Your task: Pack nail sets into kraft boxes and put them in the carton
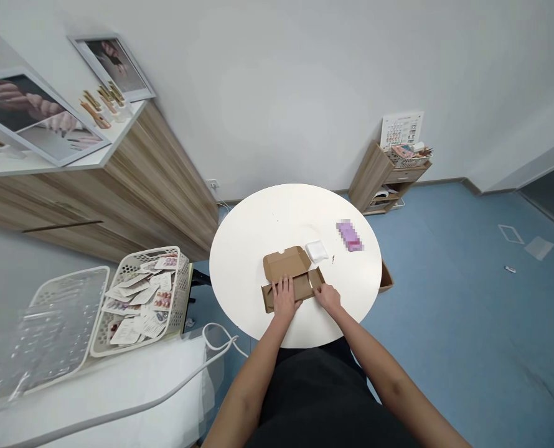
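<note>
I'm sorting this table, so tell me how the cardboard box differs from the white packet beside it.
The box is brown; the packet is white. The box is clearly larger than the packet. The box lies open, lid flap up, with the left hand and right hand on it; the packet lies flat, untouched. Both sit on the round table.

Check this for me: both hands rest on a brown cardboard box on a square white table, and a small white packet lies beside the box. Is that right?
Not quite. The table is round, not square, as the head view shows. The rest holds: the left hand and right hand rest on the brown cardboard box, and the small white packet lies beside it.
</note>
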`<state>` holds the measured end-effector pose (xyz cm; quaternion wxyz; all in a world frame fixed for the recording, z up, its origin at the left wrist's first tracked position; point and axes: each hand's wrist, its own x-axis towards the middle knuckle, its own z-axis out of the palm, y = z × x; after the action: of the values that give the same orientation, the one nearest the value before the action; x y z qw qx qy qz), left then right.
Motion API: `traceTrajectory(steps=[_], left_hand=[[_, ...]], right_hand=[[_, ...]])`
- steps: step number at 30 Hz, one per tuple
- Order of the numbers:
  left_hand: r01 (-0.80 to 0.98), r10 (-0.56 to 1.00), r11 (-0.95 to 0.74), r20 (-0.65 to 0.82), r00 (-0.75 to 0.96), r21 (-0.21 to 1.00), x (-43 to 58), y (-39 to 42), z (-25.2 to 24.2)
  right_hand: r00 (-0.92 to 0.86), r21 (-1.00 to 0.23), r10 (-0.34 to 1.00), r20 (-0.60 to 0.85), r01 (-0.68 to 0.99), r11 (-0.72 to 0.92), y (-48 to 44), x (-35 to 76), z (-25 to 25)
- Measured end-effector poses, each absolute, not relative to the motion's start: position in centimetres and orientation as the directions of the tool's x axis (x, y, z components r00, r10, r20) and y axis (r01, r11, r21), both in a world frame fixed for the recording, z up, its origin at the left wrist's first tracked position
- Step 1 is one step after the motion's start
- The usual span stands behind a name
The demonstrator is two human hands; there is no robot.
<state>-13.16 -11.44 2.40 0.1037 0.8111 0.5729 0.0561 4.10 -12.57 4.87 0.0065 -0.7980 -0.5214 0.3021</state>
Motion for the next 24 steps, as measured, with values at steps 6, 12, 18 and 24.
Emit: traceTrajectory(steps=[6,12,18,24], left_hand=[[0.860,0.895,-0.414,-0.035,0.444,0.299,-15.2,-10.7,2.6],[0.800,0.837,-0.477,-0.091,0.540,0.365,-17.2,-9.4,2.4],[0.822,0.841,-0.432,-0.162,0.516,0.371,-17.1,-9.3,2.6],[0.832,0.844,-0.404,-0.196,0.499,0.380,-16.9,-9.3,2.8]], right_hand=[[0.221,-0.286,0.859,-0.463,0.879,-0.380,-11.6,3.5,5.0],[0.171,-0.275,0.872,-0.459,0.906,-0.323,-11.7,3.6,5.4],[0.331,-0.518,0.928,-0.173,0.771,-0.372,-11.9,6.1,5.6],[0.339,-0.569,0.794,-0.504,0.562,-0.601,-11.6,7.7,4.9]])
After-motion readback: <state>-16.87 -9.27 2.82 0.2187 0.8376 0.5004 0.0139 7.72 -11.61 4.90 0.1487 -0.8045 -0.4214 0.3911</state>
